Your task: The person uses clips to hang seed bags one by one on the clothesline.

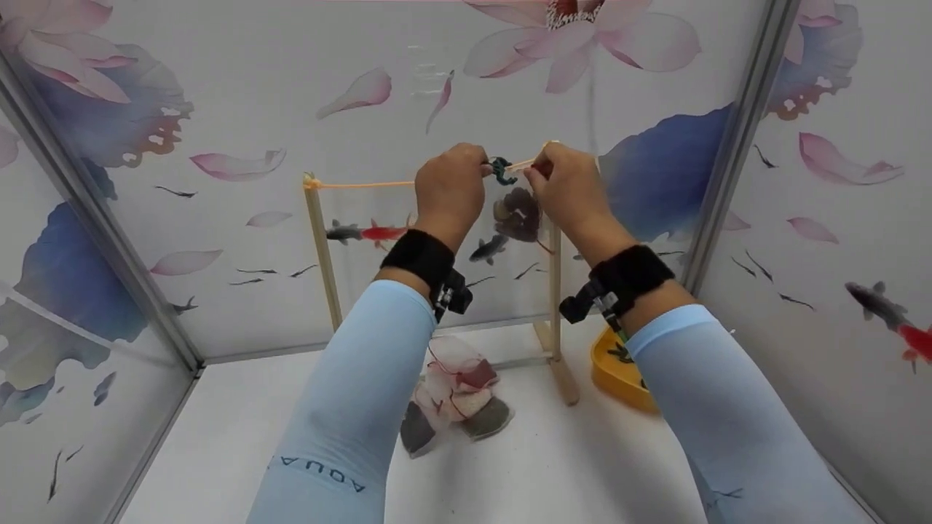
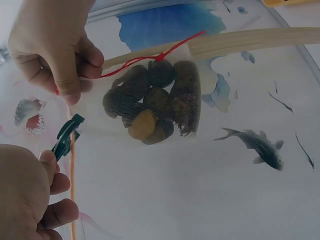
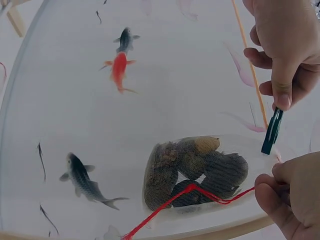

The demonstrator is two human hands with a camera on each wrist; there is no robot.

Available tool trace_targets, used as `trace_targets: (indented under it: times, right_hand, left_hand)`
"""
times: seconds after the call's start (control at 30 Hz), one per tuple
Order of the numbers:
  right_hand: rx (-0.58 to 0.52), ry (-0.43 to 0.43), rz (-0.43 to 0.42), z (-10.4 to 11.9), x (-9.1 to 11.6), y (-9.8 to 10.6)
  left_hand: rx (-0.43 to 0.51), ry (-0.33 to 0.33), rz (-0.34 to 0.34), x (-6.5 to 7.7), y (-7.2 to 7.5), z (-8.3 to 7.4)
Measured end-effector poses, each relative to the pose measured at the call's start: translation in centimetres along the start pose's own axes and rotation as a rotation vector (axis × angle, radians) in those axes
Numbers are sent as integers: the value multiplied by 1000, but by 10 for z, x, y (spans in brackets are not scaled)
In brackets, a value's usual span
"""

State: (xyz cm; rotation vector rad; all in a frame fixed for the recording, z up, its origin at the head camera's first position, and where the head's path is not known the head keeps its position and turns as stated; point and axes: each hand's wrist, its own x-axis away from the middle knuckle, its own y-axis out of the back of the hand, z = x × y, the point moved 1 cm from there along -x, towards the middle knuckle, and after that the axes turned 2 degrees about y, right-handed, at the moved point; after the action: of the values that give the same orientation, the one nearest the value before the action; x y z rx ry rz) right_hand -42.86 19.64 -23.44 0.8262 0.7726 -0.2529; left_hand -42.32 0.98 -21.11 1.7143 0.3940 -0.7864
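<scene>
My left hand (image 1: 450,189) pinches a dark green clothespin (image 1: 502,171) between thumb and fingers at the orange cord (image 1: 371,185). In the left wrist view the clothespin (image 2: 66,135) lies along the cord, its tip close to the mesh bag's upper end. My right hand (image 1: 571,189) pinches the top of that sheer mesh bag (image 2: 150,100) and its red drawstring (image 3: 220,199) at the cord. The bag hangs below the fingers with several dark stones and a tan one inside. Whether the clothespin's tip bites the bag or the cord, I cannot tell.
A wooden frame (image 1: 555,291) holds the cord between two posts. Below, more mesh bags (image 1: 491,416) with dark contents lie on the white table (image 1: 524,466). A yellow tray (image 1: 604,375) with green clothespins stands right, partly behind my forearm. Printed panels (image 1: 255,87) enclose the table.
</scene>
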Motion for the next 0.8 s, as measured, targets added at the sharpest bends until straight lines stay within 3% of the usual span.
trace_targets:
  times: [0.23, 0.47, 0.57, 0.67, 0.8]
  right_hand:
    - [-71, -26, 54, -2, 3, -6]
    - [-81, -59, 72, -8, 9, -8]
    - [-84, -66, 84, -13, 12, -10]
    - [-85, -77, 106, -19, 17, -13]
    - [-92, -101, 131, -27, 25, -18]
  left_hand:
    - [-51, -58, 18, 9, -2, -2]
    - [-53, -61, 164, 16, 0, -6]
    - [-27, -50, 184, 21, 1, -5]
    - [20, -54, 157, 32, 3, -1]
    - [151, -73, 108, 63, 5, 11]
